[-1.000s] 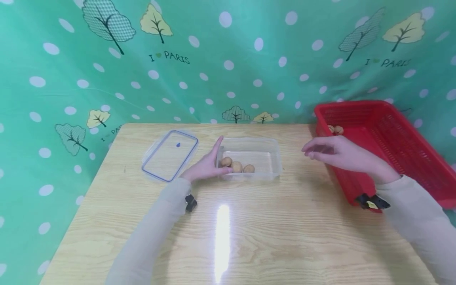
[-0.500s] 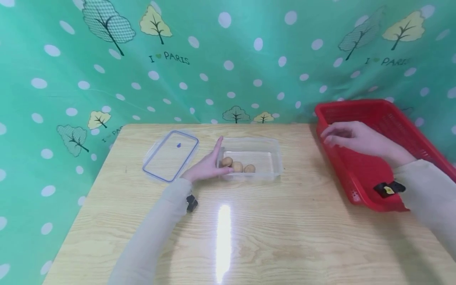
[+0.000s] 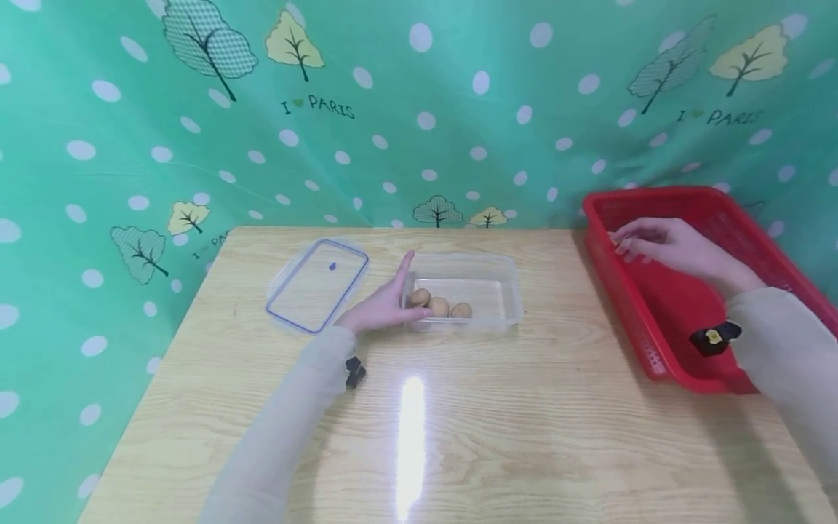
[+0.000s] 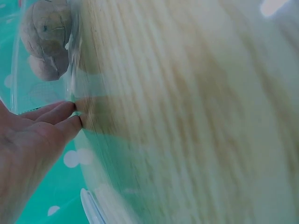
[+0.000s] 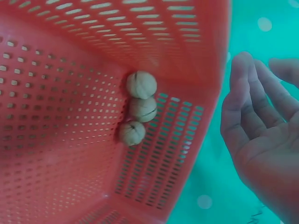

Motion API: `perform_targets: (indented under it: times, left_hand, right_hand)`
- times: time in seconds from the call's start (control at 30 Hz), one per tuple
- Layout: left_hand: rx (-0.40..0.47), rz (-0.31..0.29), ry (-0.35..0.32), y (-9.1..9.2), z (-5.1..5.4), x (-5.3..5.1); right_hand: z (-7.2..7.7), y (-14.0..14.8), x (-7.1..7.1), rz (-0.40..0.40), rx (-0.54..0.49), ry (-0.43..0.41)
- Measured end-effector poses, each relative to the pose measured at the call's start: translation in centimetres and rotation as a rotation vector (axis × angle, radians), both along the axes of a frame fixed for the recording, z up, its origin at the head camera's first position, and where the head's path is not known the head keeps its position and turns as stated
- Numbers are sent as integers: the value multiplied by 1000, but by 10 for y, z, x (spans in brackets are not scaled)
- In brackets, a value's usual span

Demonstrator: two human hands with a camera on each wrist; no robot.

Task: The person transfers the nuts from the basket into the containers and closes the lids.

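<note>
A person in pale sleeves works at a wood-grain table (image 3: pixel 524 437) in front of a green dotted cloth (image 3: pixel 393 87) printed with trees. The left hand (image 3: pixel 378 309) rests against the left end of a clear plastic container (image 3: pixel 487 322), thumb and forefinger spread wide around its near corner, the thumb lying along the near side. Inside, three round brown walnuts (image 3: pixel 440 307) sit together toward that left end. The right hand (image 3: pixel 681 251) hangs over the far left part of a red basket (image 3: pixel 668 313) at the table's right, its fingers loosely bent and holding nothing. In the basket, as the right wrist view shows, three more walnuts (image 5: pixel 143 109) lie in a row, touching, against the wall. A clear lid (image 3: pixel 317 286) with a blue edge lies flat just left of the container. Each wrist wears a small black device (image 3: pixel 355 372).
</note>
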State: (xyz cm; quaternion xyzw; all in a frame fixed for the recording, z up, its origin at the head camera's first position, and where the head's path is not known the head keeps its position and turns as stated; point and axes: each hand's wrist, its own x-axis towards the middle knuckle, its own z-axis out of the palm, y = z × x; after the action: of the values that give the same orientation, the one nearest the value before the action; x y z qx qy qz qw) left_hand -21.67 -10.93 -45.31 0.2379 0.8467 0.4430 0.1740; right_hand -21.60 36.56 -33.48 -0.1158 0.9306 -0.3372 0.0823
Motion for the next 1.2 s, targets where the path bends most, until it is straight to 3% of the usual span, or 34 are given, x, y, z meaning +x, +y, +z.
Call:
perform_targets:
  times: [0.67,1.0,1.2]
  left_hand:
    - [37,-7,-6,-1,0,1]
    - [18,-1,13,0,1,0]
    - [12,1,1,0,2,1]
  right_hand:
    - [-45,21,-32,-77,-3,-106]
    - [-56,21,-41,-74,-2,-99]
    - [-63,27,-41,-86,5,-138]
